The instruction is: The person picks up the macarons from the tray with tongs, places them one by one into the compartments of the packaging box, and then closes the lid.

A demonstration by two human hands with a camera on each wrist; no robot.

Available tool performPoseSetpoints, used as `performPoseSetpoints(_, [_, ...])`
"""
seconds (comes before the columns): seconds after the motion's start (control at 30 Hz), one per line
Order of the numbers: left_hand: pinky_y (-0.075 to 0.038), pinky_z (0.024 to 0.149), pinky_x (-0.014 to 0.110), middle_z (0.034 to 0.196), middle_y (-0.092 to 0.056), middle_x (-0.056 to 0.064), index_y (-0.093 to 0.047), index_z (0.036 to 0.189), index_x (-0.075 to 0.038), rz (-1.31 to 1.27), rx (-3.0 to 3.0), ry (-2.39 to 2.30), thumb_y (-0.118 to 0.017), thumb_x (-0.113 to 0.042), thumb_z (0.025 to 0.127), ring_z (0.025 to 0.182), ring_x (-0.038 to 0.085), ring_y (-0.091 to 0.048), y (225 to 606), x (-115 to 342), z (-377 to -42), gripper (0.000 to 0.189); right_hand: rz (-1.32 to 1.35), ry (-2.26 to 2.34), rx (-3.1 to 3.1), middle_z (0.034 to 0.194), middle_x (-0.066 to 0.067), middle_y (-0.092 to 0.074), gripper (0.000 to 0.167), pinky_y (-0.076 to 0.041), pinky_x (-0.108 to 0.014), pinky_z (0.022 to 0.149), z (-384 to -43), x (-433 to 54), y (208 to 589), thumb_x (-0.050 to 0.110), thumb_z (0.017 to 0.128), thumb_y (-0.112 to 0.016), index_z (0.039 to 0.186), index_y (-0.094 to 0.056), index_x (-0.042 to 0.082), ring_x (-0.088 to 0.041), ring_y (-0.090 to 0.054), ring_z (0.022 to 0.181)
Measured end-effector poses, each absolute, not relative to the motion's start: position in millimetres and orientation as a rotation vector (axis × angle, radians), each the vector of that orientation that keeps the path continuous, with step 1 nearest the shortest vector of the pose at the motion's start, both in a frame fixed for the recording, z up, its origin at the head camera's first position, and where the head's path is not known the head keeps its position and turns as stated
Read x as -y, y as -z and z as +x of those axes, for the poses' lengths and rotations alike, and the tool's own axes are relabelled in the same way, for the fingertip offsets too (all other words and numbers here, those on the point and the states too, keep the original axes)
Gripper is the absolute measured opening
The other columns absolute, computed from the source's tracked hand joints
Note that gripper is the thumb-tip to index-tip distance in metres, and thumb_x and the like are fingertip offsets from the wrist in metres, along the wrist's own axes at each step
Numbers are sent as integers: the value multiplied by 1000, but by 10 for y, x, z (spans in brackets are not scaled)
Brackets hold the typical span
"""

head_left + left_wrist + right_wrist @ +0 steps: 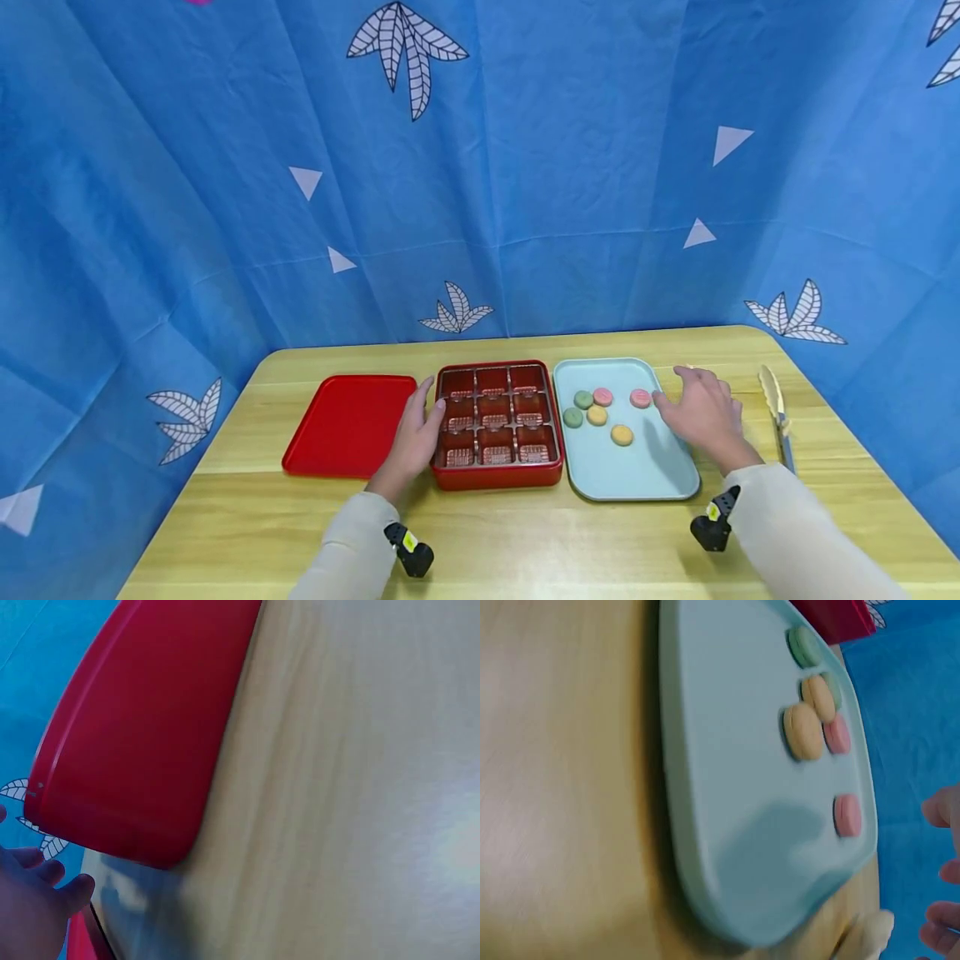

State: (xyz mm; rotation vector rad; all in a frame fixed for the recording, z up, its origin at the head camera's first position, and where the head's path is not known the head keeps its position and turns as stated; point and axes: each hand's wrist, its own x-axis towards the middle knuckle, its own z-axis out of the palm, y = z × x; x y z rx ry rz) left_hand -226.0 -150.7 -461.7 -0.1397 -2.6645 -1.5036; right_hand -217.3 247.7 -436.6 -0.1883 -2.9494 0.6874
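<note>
My left hand (416, 429) is beside the left wall of a red box (498, 477) with a divided insert of several square compartments. Its fingers are extended, with the thumb close to the box rim. Over the right edge of a pale blue tray (637, 475), my right hand (705, 412) hovers with fingers spread and nothing in them. On that tray lie pink macarons (641, 398), green macarons (573, 417) and yellow macarons (622, 435), two of each. The right wrist view shows the same tray (735, 772), with my fingertips (936, 808) at the right.
A flat red lid or tray (348, 425) lies left of the box. Tongs (780, 421) with cream-coloured tips lie on the wooden table (510, 533) to the right of my right hand. A blue patterned cloth (570, 167) hangs behind the table.
</note>
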Motion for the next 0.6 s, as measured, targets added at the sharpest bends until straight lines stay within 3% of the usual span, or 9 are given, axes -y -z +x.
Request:
performPoseSetpoints(0.3, [-28, 108, 59, 152, -26, 13, -22, 150, -16, -94, 2587, 1717, -42, -29, 100, 138, 38, -25, 4728, 1476, -2163, 56, -289, -700, 2890, 133, -38, -33, 77, -25, -70, 86, -1963, -2861, 4456, 50, 91, -49, 137, -35, -10, -60, -28, 116])
performPoseSetpoints(0.6, [-29, 109, 55, 152, -24, 19, -23, 148, -4, -124, 2490, 1838, -43, -19, 100, 137, 39, -27, 4756, 1480, -2046, 54, -534, -736, 2892, 136, -43, -18, 94, -23, -69, 83, -1812, -3101, 4563, 62, 85, -49, 141, -25, -9, -63, -18, 116])
